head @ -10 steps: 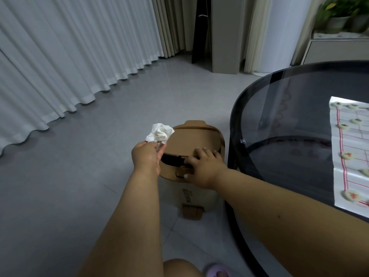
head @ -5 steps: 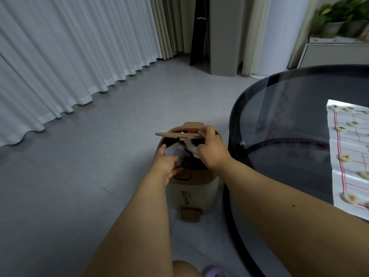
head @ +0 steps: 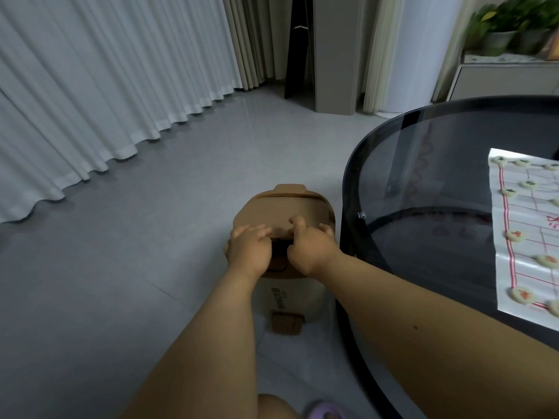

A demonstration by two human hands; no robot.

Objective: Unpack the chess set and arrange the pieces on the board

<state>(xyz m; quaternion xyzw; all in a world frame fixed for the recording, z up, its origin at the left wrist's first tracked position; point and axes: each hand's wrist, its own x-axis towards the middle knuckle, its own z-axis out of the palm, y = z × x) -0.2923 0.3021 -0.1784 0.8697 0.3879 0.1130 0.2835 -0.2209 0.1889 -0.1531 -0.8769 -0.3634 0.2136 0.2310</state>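
The paper chess board [head: 535, 213] lies on the dark glass table [head: 423, 243] at the right, with several round pale pieces [head: 515, 235] set along its lines. Both hands are away from it, down at a small pedal bin [head: 299, 294] on the floor beside the table. My left hand [head: 249, 252] lies with its fingers flat on the front of the bin's brown lid [head: 281, 207]. My right hand [head: 311, 249] presses on the same edge next to it. The lid is down. Neither hand holds anything.
The table's curved rim [head: 348, 231] stands right next to the bin. White curtains [head: 90, 101] hang along the left over grey floor tiles. A cabinet [head: 508, 80] with potted plants [head: 508, 22] stands at the back right. My purple slipper [head: 323, 412] shows at the bottom.
My left hand held a crumpled white tissue above the bin, then dropped it inside while my right hand lifted the lid. The lid is down again with both hands on it.
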